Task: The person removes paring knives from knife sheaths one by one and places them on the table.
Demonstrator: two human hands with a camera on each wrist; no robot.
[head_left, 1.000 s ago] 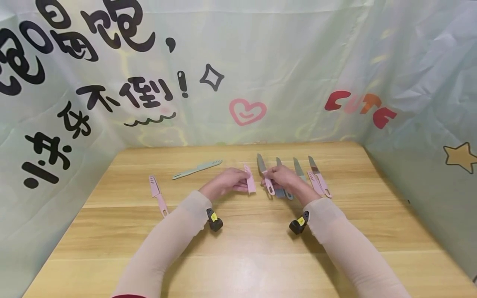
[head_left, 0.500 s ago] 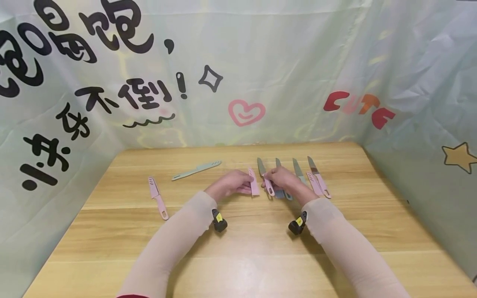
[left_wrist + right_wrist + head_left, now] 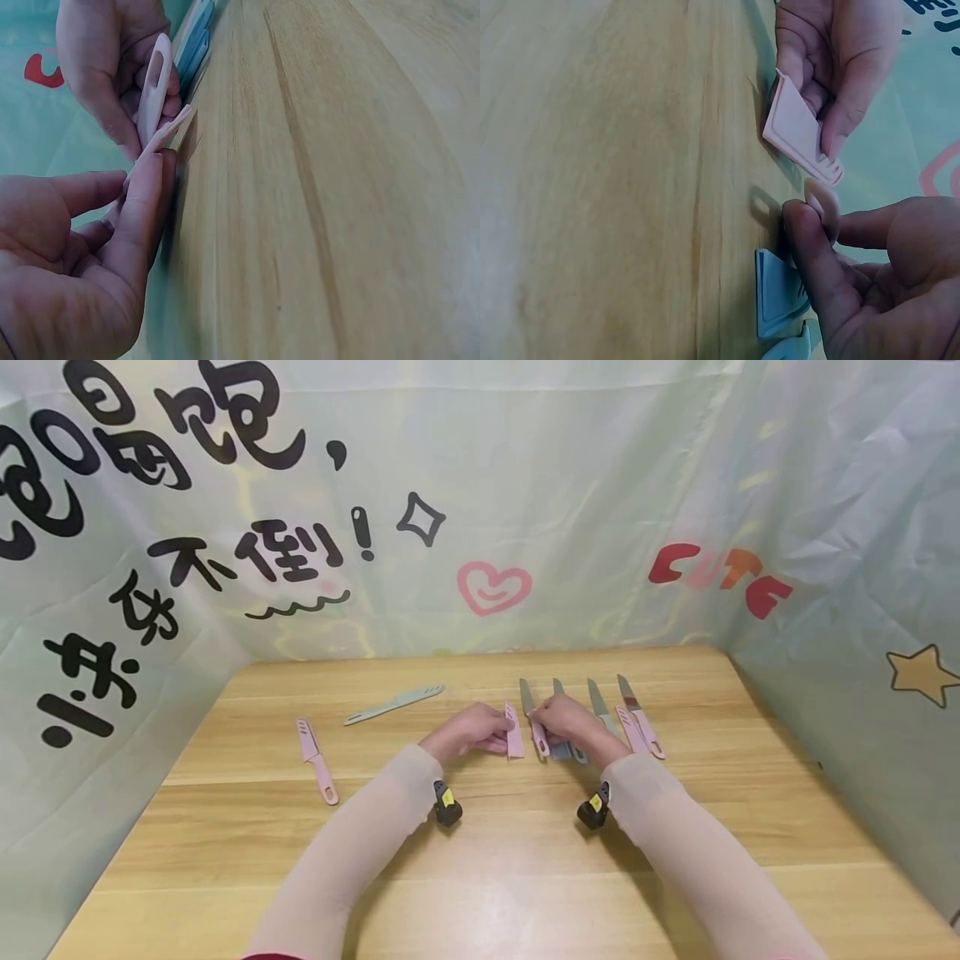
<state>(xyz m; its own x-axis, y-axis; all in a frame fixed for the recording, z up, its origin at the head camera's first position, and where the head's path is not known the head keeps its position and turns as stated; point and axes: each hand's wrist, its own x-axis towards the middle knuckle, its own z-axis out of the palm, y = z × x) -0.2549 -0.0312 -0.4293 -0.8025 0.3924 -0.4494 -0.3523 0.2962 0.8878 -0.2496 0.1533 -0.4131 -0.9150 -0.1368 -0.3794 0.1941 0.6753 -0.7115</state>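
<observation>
My left hand (image 3: 477, 728) pinches a pink knife sheath (image 3: 514, 732) between thumb and fingers, low over the table. Just right of it, my right hand (image 3: 564, 718) grips a pink-handled knife (image 3: 540, 739) by its handle, the bare grey blade pointing to the far side. The left wrist view has the pink handle (image 3: 154, 94) close beside the sheath (image 3: 166, 131); the two appear apart in the head view. Under and beside the right hand lie a blue sheath (image 3: 560, 751) and a blue-handled knife (image 3: 579, 755), partly hidden by that hand.
To the right lie a bare knife with a pale green handle (image 3: 598, 698), a pink sheath (image 3: 633, 729) and a pink-handled knife (image 3: 648, 732). On the left are a sheathed pink knife (image 3: 318, 762) and a sheathed pale green knife (image 3: 394, 704). A printed curtain (image 3: 585, 510) surrounds the wooden table (image 3: 495, 877).
My left hand has moved slightly right with the pink sheath, closer to the knife. The right hand has lowered the pink-handled knife a little and still holds it.
</observation>
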